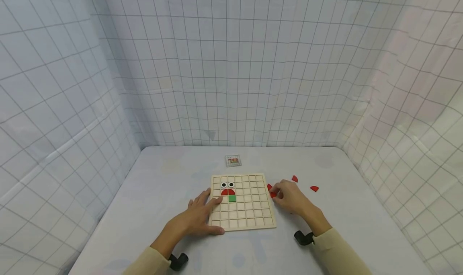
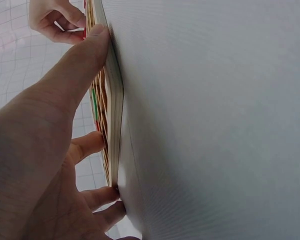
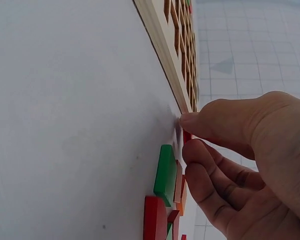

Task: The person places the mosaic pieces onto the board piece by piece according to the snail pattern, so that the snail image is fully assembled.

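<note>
A pale wooden grid board point(image 1: 249, 212) lies on the table. Two eye pieces point(image 1: 227, 185) sit in its upper left cells, above two red quarter-round pieces point(image 1: 228, 192) and a green square point(image 1: 232, 198). My left hand point(image 1: 199, 216) rests spread at the board's left side, thumb on the near edge and forefinger over the top. Beside the board's right edge, my right hand point(image 1: 289, 196) pinches a small red piece point(image 3: 187, 136) between thumb and fingertips; its shape is mostly hidden by the fingers. Another red piece point(image 1: 269, 186) lies just beyond these fingertips.
A small card with a coloured picture point(image 1: 233, 161) lies beyond the board. Loose red quarter-rounds point(image 1: 314, 188) are scattered to the right. A green block point(image 3: 165, 175) and a red block point(image 3: 155, 215) show close to the right hand. Gridded white curtains point(image 1: 235, 86) enclose the table.
</note>
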`<action>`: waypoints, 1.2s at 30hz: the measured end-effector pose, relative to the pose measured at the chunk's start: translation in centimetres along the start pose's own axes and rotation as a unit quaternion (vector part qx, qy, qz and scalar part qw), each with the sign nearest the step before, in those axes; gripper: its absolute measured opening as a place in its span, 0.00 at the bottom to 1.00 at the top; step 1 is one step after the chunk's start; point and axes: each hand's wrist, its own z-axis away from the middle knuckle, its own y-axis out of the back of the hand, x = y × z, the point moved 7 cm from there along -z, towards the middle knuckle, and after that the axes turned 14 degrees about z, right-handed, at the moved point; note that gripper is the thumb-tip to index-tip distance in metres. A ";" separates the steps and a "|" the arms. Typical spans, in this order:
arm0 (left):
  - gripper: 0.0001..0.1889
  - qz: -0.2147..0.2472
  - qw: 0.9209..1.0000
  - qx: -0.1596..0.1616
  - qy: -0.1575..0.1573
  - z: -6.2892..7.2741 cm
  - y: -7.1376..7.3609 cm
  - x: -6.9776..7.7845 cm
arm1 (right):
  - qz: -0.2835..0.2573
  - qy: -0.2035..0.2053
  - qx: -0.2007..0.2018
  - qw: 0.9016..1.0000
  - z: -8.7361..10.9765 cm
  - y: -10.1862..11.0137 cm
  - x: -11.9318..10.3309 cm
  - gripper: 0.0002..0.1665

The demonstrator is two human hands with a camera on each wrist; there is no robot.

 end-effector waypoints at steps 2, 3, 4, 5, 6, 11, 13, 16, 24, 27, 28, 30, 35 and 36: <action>0.60 -0.001 1.000 0.001 0.002 0.0 0.0 0.0 | -0.002 0.007 0.004 1.000 0.2 0.3 -0.1 0.10; 0.60 0.000 1.000 0.001 0.003 0.0 0.0 0.0 | -0.003 0.010 0.006 1.000 0.2 0.4 -0.2 0.10; 0.60 0.000 1.000 0.001 0.004 0.1 0.0 0.0 | -0.003 0.013 0.008 1.000 0.3 0.5 -0.2 0.10; 0.60 0.000 1.000 0.001 0.005 0.1 0.0 0.0 | -0.003 0.015 0.009 1.000 0.4 0.6 -0.2 0.10; 0.60 0.001 1.000 0.001 0.005 0.1 -0.1 0.0 | -0.004 0.016 0.011 1.000 0.5 0.7 -0.3 0.10; 0.60 0.002 1.000 -0.005 0.005 0.1 -0.3 0.1 | -0.006 0.017 0.015 1.000 0.8 0.9 -0.5 0.10; 0.60 0.001 1.000 -0.008 0.004 0.0 -0.4 0.1 | -0.005 0.023 0.019 1.000 0.8 1.0 -0.7 0.10; 0.60 -0.003 1.000 -0.009 0.004 -0.2 -0.4 0.0 | -0.005 0.040 0.030 0.999 0.7 1.1 -1.4 0.10; 0.60 0.000 1.000 -0.005 0.003 -0.6 -0.3 -0.2 | -0.037 0.058 0.018 0.997 0.6 0.6 -3.2 0.13; 0.60 -0.001 1.000 -0.006 0.003 -0.4 -0.4 -0.2 | -0.041 0.073 0.019 0.996 0.5 0.2 -3.9 0.13; 0.60 -0.001 1.000 -0.006 0.004 -0.4 -0.4 -0.1 | -0.041 0.078 0.019 0.996 0.4 0.1 -4.2 0.13; 0.60 0.000 1.000 -0.006 0.004 -0.2 -0.3 -0.1 | -0.040 0.096 0.022 0.994 0.3 -0.1 -4.8 0.12; 0.60 0.001 1.000 -0.003 0.002 0.1 0.0 0.1 | -0.045 0.136 0.023 0.989 0.3 -0.5 -6.4 0.12; 0.60 0.002 1.000 -0.003 0.002 0.1 0.0 0.2 | -0.044 0.143 0.023 0.988 0.2 -0.6 -6.8 0.12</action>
